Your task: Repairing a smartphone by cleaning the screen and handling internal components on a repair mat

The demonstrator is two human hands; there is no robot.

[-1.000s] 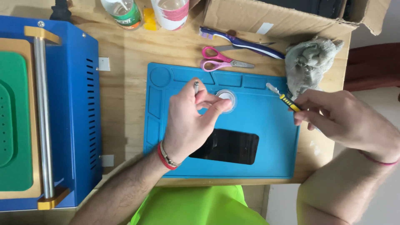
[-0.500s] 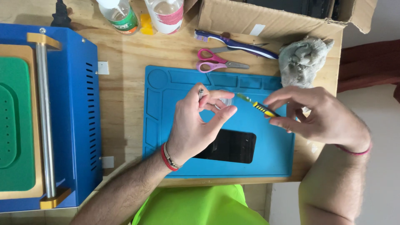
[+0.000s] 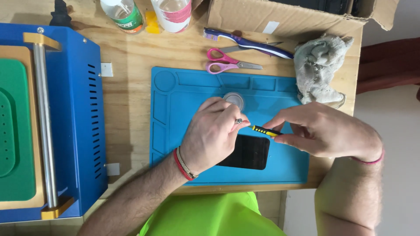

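Note:
A black phone lies face up on the blue silicone work mat. My left hand hovers over the phone's left part and pinches a small metal bit between its fingertips. My right hand grips a thin yellow-and-black screwdriver, whose tip points left and meets the small bit. A small round silver disc sits on the mat just above my left hand.
A blue machine with a green pad fills the left. Pink scissors, a toothbrush, a grey rag, two bottles and a cardboard box line the back of the wooden table.
My right hand has carried the screwdriver from the mat's upper right leftward and down until its tip meets my left fingertips. My left hand has lowered and curled over the phone.

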